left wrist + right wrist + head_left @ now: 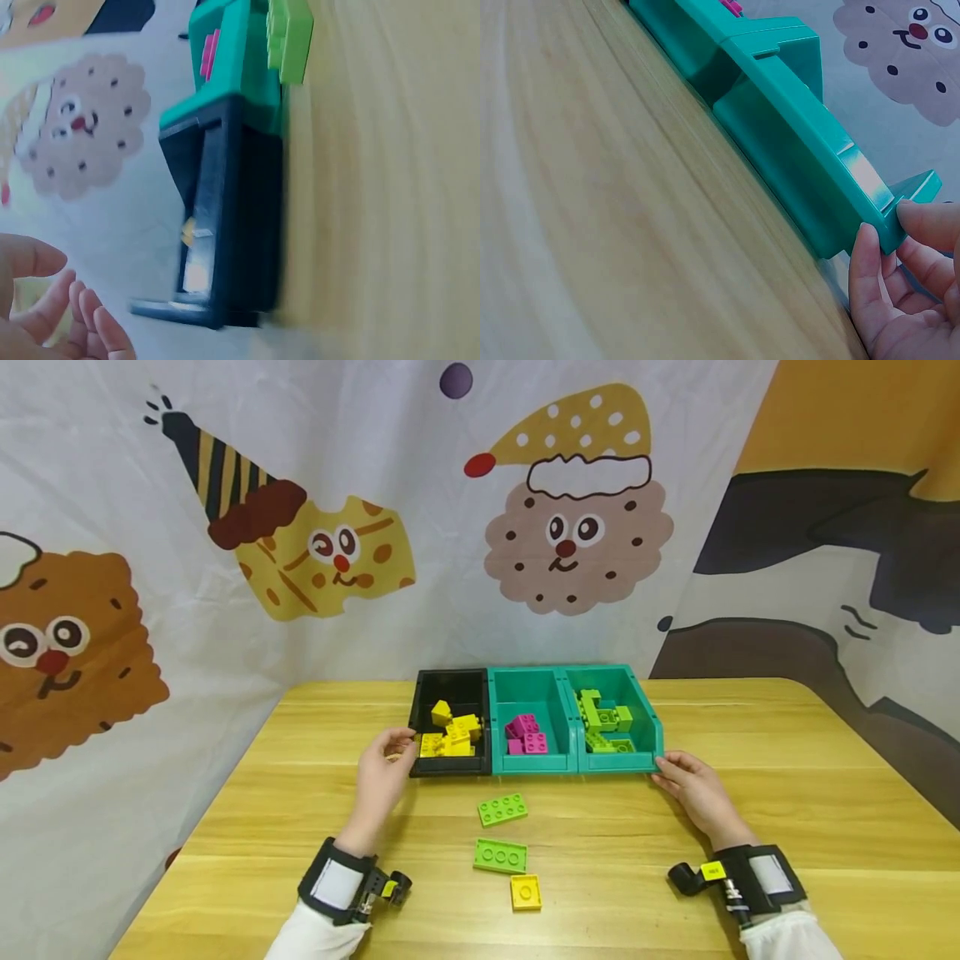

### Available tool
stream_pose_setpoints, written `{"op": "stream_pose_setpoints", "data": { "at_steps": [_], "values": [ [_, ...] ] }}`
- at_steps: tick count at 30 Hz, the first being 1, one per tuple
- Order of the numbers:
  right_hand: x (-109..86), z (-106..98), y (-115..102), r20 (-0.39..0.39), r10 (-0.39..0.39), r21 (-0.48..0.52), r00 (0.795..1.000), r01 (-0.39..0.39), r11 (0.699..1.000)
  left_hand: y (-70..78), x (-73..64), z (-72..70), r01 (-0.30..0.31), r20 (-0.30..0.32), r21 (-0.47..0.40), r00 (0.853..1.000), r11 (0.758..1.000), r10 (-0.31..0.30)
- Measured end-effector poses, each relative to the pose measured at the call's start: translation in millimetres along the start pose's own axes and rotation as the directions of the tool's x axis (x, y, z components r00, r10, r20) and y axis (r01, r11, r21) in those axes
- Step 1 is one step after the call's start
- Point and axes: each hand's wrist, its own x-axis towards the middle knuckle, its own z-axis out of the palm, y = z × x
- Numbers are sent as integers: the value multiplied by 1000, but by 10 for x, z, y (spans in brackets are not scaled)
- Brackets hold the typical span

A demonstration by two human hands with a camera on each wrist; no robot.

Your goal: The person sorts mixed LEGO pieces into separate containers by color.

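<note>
Three joined bins stand on the table: a black bin [450,766] with yellow bricks [456,739], a teal middle bin [534,763] with magenta bricks [528,737], and a teal right bin [618,762] with lime green bricks [600,718]. At the black bin's left side is my left hand [386,764]; in the left wrist view its loosely bent fingers [82,311] appear apart from the bin. My right hand [697,793] pinches the right bin's front right corner, thumb above and fingers below, as the right wrist view shows.
In front of the bins lie a lime green brick [503,810] with studs up, another green brick [500,856] with its hollow side up, and a small yellow brick [526,892]. A printed cloth [450,643] hangs behind the wooden table [600,877].
</note>
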Motion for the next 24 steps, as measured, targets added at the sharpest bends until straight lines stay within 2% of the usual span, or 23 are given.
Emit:
{"op": "stream_pose_setpoints", "data": {
  "at_steps": [3,5,7,12,16,20,22,24],
  "values": [
    [-4,-3,3,1,-3,-9,1000,3,1000,-120,48,-21,115,-16,-72,993,991,-116],
    [-2,-6,9,-2,1,-4,1000,-1,1000,-178,62,-27,157,-19,-99,987,983,-160],
    [3,-8,12,-5,5,-7,1000,-5,1000,-209,65,-35,177,-18,-108,983,978,-180],
    [11,-11,0,-7,14,-18,1000,-14,1000,-205,64,-38,184,-23,-108,982,977,-188],
    [13,-6,-18,-6,9,-19,1000,-9,1000,-142,45,1,169,0,-99,985,981,-170],
    [12,-1,-22,-6,2,-15,1000,-2,1000,-48,-21,66,101,64,-42,993,994,-98],
    [13,-2,-18,-5,1,-17,1000,-1,1000,9,-78,103,40,149,27,988,999,-44],
    [15,-6,-10,-8,4,-12,1000,-4,1000,64,-144,146,-41,269,101,963,994,13]
  ]
}}
